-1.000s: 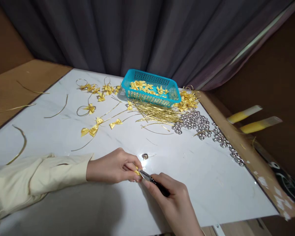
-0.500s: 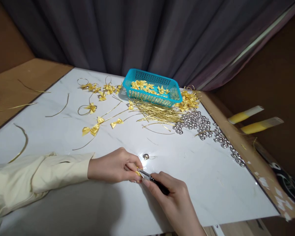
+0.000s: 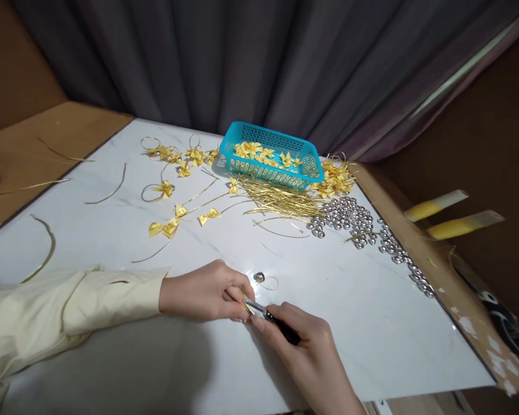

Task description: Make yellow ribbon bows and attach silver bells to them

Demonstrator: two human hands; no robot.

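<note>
One dark curtain (image 3: 177, 63) hangs beyond your two hands, and below it the white marbled table (image 3: 372, 323) spreads under them and out to both sides. Your cream sleeve (image 3: 116, 300) covers the left forearm and stops at the wrist. Straight ahead of your hands, towards the curtain, sits a blue basket (image 3: 237, 166) with yellow bows (image 3: 253, 151) inside. Your right hand (image 3: 307, 340) is closed around a black-handled tool (image 3: 285, 328), whose metal end points at your left fingertips. Your left hand (image 3: 203, 291) is drawn into a pinch on a small yellow piece (image 3: 244, 305), mostly hidden by the fingers; you have it just in front of that metal end, but whether the two touch is too small to tell. Between your hands and the basket lies a bundle of gold cords (image 3: 281, 199), and ahead and to the right of your right hand are a heap of yellow bows (image 3: 335, 178) and a spread of silver beads (image 3: 346, 213). Ahead of your left hand lies a separate yellow bow (image 3: 209, 216). Smallest, just beyond your left fingertips, a lone silver bead (image 3: 259, 278) rests beside a thin loop (image 3: 272, 283).
</note>
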